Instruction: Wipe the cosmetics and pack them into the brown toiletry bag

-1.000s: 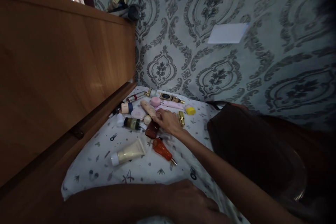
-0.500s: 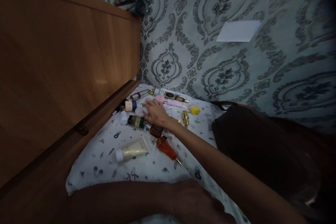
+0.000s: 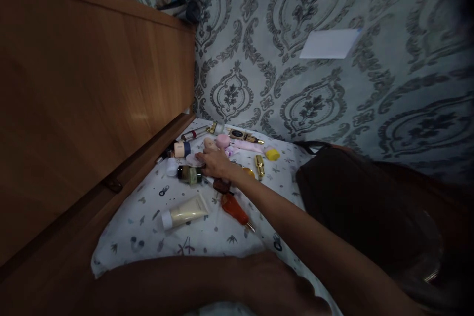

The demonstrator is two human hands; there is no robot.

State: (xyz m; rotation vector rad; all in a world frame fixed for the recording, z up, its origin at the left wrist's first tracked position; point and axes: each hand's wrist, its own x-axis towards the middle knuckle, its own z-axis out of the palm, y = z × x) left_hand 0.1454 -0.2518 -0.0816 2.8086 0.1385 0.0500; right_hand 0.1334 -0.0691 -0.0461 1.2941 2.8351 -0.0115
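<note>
My right hand (image 3: 217, 162) reaches in from the right over a cluster of cosmetics, its bent fingers closed at the edge of a pale round disc (image 3: 193, 160). The thumb side is partly hidden. Close to that hand lie a dark green jar (image 3: 189, 175), a pink round item (image 3: 222, 140) and a dark brown bottle (image 3: 221, 185). Below it are an orange bottle (image 3: 235, 210) and a cream tube (image 3: 187, 211) with a white cap. Across the bottom, in shadow, my left hand (image 3: 277, 281) has curled fingers; whatever is inside them is hidden.
A patterned white cloth (image 3: 148, 242) lies under everything. Wooden furniture (image 3: 103, 69) walls the left side and patterned wallpaper (image 3: 255, 79) the back. On the right sits a dark bag (image 3: 351, 207). A gold tube (image 3: 259, 165) and a yellow piece (image 3: 272, 154) are nearer the bag.
My right hand has drawn slightly back, and its fingers have bent down at the pale disc. More of the green jar and pink items shows. My left hand stays put.
</note>
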